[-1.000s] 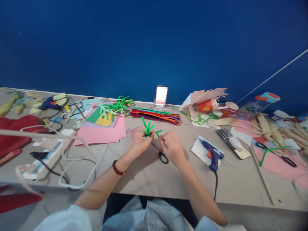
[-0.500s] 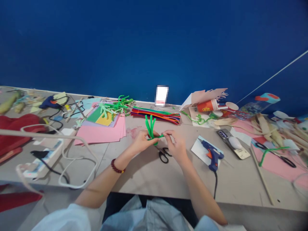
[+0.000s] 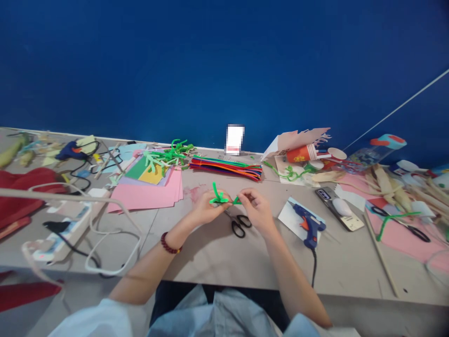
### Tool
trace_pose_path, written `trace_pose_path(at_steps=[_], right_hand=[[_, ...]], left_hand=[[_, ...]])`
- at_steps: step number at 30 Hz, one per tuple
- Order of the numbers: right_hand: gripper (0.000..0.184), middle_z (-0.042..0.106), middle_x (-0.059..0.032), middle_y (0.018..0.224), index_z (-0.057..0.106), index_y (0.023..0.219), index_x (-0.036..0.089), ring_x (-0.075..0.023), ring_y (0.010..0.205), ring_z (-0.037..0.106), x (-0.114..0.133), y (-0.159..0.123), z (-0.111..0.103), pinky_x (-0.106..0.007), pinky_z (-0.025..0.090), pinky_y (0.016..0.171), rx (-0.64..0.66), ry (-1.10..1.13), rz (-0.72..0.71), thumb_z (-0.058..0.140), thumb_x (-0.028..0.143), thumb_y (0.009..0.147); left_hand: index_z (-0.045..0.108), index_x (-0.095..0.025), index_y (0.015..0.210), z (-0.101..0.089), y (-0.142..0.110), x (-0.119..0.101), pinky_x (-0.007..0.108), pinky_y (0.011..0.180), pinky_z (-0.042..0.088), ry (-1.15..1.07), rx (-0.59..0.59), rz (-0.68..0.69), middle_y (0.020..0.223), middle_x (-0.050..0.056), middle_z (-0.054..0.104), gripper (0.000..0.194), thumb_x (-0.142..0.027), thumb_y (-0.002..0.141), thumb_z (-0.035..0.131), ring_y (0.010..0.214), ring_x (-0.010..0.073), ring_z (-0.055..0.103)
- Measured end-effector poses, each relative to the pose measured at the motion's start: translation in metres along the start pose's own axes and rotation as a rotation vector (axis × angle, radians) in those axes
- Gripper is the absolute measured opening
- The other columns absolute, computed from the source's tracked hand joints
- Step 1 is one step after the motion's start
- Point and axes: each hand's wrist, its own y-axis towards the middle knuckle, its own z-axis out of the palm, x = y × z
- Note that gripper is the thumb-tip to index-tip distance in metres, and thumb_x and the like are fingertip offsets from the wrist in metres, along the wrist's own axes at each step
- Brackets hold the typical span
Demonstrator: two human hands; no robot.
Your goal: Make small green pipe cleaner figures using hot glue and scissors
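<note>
Green pipe cleaners [image 3: 218, 197] are bunched in my left hand [image 3: 207, 208], which is closed round them with thumb and fingers. One green stem sticks up above the fist and shorter pieces spread sideways. My right hand [image 3: 257, 208] is to its right, its thumb and forefinger pinching a green end that bridges the small gap between both hands. Just below the hands, scissors with black handles [image 3: 238, 229] lie on the table, their blades partly hidden behind my left fingers. Behind my hands is a bundle of coloured pipe cleaners [image 3: 226, 168].
Pink paper sheets [image 3: 143, 194] and a heap of green twisted pieces [image 3: 171, 153] lie left. Further left are a white power strip [image 3: 70, 229] and loose cables. To the right are a blue glue gun [image 3: 308, 224], a phone [image 3: 340, 209], a wooden stick [image 3: 380, 252] and paper cups [image 3: 302, 153].
The green stems that stood tall above my left hand are now lower and more turned over. Both hands stay in nearly the same place, close together.
</note>
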Motion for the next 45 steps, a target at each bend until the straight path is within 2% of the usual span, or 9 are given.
trace_pose_path(at_steps=[4,9,12,17,24,29,32,37,45], right_hand=[[0.024,0.059,0.0012,0.062,0.059,0.070,0.019,-0.0110,0.056,0.052,-0.006,0.006,-0.005,-0.024,0.042,0.058,0.106,0.272,0.279,0.065,0.042,0.070],[0.026,0.056,0.0027,0.057,0.058,0.071,0.019,-0.0107,0.054,0.049,-0.007,0.005,-0.004,-0.023,0.037,0.053,0.176,0.235,0.321,0.065,0.043,0.068],[0.021,0.056,0.0022,0.060,0.055,0.072,0.020,-0.0120,0.056,0.050,-0.004,0.000,0.002,-0.025,0.039,0.056,0.168,0.062,0.178,0.057,0.040,0.077],[0.015,0.060,-0.0037,0.074,0.054,0.076,0.021,-0.0164,0.071,0.053,0.003,-0.008,0.010,-0.029,0.041,0.067,0.038,-0.475,-0.307,0.045,0.025,0.087],[0.017,0.058,-0.0043,0.067,0.056,0.076,0.020,-0.0175,0.070,0.052,0.005,-0.007,0.004,-0.030,0.040,0.066,-0.020,-0.774,-0.598,0.044,0.019,0.088],[0.014,0.062,-0.0073,0.083,0.061,0.080,0.023,-0.0207,0.084,0.055,0.006,-0.007,0.003,-0.034,0.043,0.076,-0.042,-0.694,-0.551,0.048,0.021,0.086],[0.014,0.063,-0.0078,0.094,0.061,0.085,0.024,-0.0208,0.090,0.056,0.008,-0.007,0.001,-0.036,0.044,0.081,-0.019,-0.507,-0.443,0.047,0.023,0.087],[0.013,0.064,-0.0042,0.081,0.059,0.080,0.022,-0.0182,0.081,0.060,0.007,-0.004,0.001,-0.032,0.045,0.078,-0.067,-0.270,-0.241,0.049,0.027,0.086],[0.013,0.063,-0.0021,0.076,0.060,0.074,0.021,-0.0156,0.072,0.057,0.004,-0.004,0.007,-0.028,0.043,0.071,0.007,-0.208,-0.171,0.053,0.028,0.082]], left_hand=[[0.065,-0.017,0.075,-0.002,0.000,-0.005,0.031,0.074,0.050,-0.005,-0.009,0.115,0.077,0.006,0.066,0.012,-0.026,0.078,0.059,0.076,0.0164,0.062],[0.063,-0.017,0.073,0.001,0.000,-0.002,0.031,0.071,0.051,-0.049,-0.163,0.131,0.074,0.005,0.064,0.011,-0.027,0.077,0.061,0.073,0.0163,0.062],[0.061,-0.018,0.070,0.004,0.001,0.001,0.031,0.069,0.051,-0.056,-0.288,0.114,0.072,0.004,0.063,0.009,-0.025,0.076,0.061,0.073,0.0166,0.061],[0.060,-0.019,0.071,0.007,0.000,0.003,0.031,0.070,0.050,0.111,-0.406,0.098,0.071,0.003,0.065,0.008,-0.023,0.078,0.059,0.071,0.0165,0.062],[0.063,-0.019,0.085,0.002,-0.006,0.010,0.032,0.074,0.046,0.502,-0.280,0.325,0.084,0.005,0.067,0.014,-0.013,0.075,0.055,0.081,0.0181,0.059],[0.064,-0.020,0.082,0.003,-0.006,0.010,0.031,0.075,0.045,0.506,-0.164,0.295,0.082,0.006,0.067,0.014,-0.014,0.075,0.052,0.081,0.0185,0.058],[0.064,-0.019,0.079,0.005,-0.004,0.006,0.030,0.075,0.046,0.324,-0.146,0.106,0.079,0.005,0.066,0.011,-0.021,0.076,0.054,0.078,0.0176,0.059],[0.067,-0.015,0.082,0.006,0.000,-0.001,0.026,0.067,0.048,-0.021,-0.127,-0.178,0.080,0.006,0.068,0.020,-0.033,0.074,0.061,0.074,0.0172,0.061],[0.067,-0.015,0.074,0.009,-0.003,0.000,0.024,0.066,0.045,0.117,-0.032,-0.196,0.067,0.002,0.065,0.020,-0.029,0.079,0.054,0.066,0.0144,0.059]])
